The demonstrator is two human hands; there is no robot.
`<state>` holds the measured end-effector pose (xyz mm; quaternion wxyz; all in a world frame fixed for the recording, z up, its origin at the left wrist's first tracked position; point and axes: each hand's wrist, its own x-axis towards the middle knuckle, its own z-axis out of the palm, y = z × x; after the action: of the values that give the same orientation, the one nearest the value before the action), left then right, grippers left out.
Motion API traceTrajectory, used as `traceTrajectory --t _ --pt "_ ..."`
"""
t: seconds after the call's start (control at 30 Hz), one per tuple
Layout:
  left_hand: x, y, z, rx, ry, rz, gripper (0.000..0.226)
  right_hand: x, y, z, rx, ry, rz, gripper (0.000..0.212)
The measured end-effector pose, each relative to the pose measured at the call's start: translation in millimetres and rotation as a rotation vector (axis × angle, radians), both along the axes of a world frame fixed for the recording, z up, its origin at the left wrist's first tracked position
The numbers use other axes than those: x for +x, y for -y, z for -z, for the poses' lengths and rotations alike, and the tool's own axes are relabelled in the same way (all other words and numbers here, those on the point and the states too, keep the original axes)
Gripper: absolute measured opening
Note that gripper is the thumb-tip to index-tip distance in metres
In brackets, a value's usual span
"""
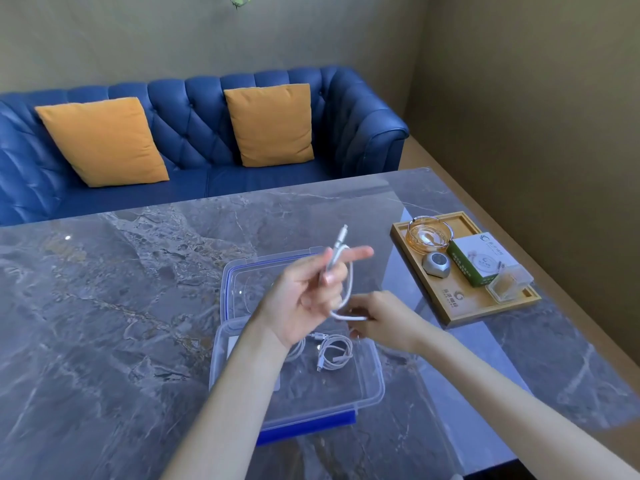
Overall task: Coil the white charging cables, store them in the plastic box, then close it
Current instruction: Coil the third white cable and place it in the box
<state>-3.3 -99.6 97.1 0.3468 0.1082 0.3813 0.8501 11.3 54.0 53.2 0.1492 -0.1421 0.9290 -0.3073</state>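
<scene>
I have the left hand point(304, 299) raised above the open plastic box point(375, 386), palm toward me, its fingers point(332, 277) curled round the plug end of a white charging cable point(349, 282); the index finger points away, and the connector sticks up past the fingertips. From that hold the cable loops down and across to the right hand point(377, 317), which hangs just above the box's far right corner. That hand looks pinched on the lower run of the loop, though blur hides exactly how the fingertips meet.

Inside the box, toward its far side, lies a coiled cable point(334, 351) already stored, with part of another showing under my left wrist. The lid point(239, 271) lies open beyond the box on the worktop point(104, 306), and the wooden tray point(485, 306) sits well to the box's right.

My read on handling: this cable is light and limp, but springy enough to unwind if let go. Its jacket looks smooth, so it may slide through a loose pinch. I would keep the left hand on the stiffer plug end as the anchor, feed turns with the right, then hold the whole bundle across its crossing point when lowering it beside the coiled one.
</scene>
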Motion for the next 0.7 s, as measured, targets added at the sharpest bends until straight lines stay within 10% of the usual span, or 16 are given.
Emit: traceTrajectory --t 0.2,0.47,0.7 --pt "19.7 -1.3 16.2 -0.385 -0.086 0.198 0.042 -20.8 -10.3 -12.4 0.141 -0.138 0.023 0.006" --pt "30.1 -15.9 32.9 -0.892 -0.210 0.021 0.030 -26.0 -0.8 -12.5 0.254 -0.329 0.042 0.045" --pt "31.6 -14.4 52.8 -0.879 -0.257 -0.386 0.033 -15.3 -8.2 -19.4 0.174 -0.473 0.039 0.020"
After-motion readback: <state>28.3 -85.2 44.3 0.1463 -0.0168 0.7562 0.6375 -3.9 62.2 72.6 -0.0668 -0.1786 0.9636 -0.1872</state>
